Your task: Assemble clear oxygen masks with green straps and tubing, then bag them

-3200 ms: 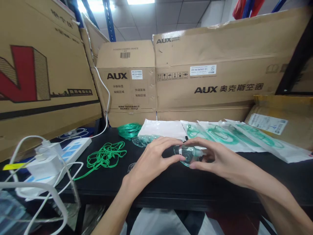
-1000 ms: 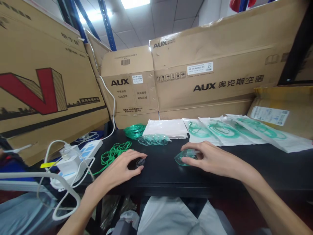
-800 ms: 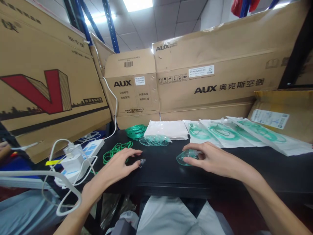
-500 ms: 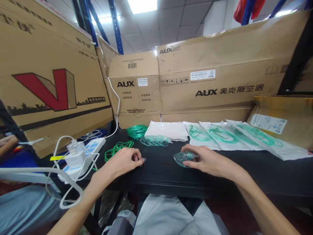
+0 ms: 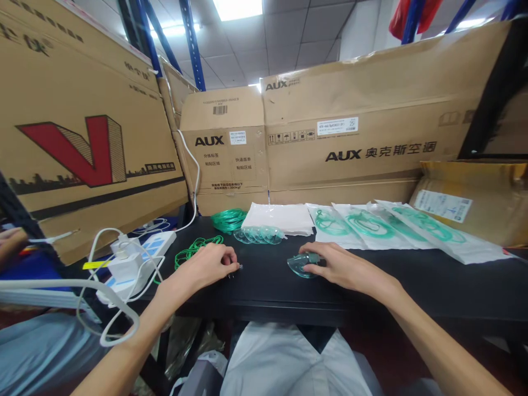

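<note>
My right hand (image 5: 330, 263) holds a clear green plastic mask (image 5: 300, 264) just over the black table (image 5: 264, 286), fingers and thumb around its neck. My left hand (image 5: 216, 261) is pinched around a small shiny piece (image 5: 240, 267), too small to name, near the table's front. Behind my left hand lies a loose green cord bundle (image 5: 193, 250). Farther back are a coil of green tubing (image 5: 229, 220), a row of nested clear masks (image 5: 259, 235) and a stack of white bags (image 5: 280, 217).
Several white packets with green tubing (image 5: 369, 224) lie at the back right. A white power strip (image 5: 138, 269) with looping cables is at the left. Cardboard boxes (image 5: 371, 126) wall the back. Another person's hand (image 5: 12, 245) shows at the left edge.
The mask in my right hand has shifted slightly left. The whole view has also moved a little; both hands keep their grasp.
</note>
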`<state>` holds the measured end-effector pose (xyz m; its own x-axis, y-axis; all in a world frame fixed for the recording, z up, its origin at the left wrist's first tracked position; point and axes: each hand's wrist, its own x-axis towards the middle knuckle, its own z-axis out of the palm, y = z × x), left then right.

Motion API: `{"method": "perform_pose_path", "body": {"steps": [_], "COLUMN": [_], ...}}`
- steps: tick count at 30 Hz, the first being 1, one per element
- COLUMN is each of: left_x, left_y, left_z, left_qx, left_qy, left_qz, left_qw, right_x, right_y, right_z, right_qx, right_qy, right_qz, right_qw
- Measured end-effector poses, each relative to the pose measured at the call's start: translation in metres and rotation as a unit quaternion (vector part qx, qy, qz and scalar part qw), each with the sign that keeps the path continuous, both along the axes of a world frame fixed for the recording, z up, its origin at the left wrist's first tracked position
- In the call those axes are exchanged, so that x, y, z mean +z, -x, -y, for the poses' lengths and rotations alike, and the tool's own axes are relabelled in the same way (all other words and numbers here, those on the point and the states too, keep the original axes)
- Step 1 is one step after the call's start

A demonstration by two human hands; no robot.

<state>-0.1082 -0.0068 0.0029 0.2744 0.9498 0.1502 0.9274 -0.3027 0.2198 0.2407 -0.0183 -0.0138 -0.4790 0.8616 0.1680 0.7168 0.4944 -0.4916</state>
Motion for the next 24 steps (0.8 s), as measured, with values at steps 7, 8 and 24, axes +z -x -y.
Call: {"method": "perform_pose_path", "body": {"steps": [7, 8, 24], "left_x": [-0.001, 0.0, -0.005], "left_y": [0.003, 0.001, -0.052], "left_z": [-0.002, -0.003, -0.087], "left_qx": [-0.024, -0.024, -0.153], "left_qy": [-0.011, -0.021, -0.175], "left_qz": [-0.004, -0.003, 0.043], "left_qw": [1.0, 0.999, 0.972], "right_x": [0.006, 0.009, 0.0], "right_y": [-0.001, -0.001, 0.041], "right_z": [-0.013, -0.017, -0.112], "right_qx": [0.024, 0.027, 0.043], "right_qy": [-0.025, -0.03, -0.115], "right_qz": [-0.005, -0.007, -0.09], "right_qw": [0.999, 0.999, 0.988]}}
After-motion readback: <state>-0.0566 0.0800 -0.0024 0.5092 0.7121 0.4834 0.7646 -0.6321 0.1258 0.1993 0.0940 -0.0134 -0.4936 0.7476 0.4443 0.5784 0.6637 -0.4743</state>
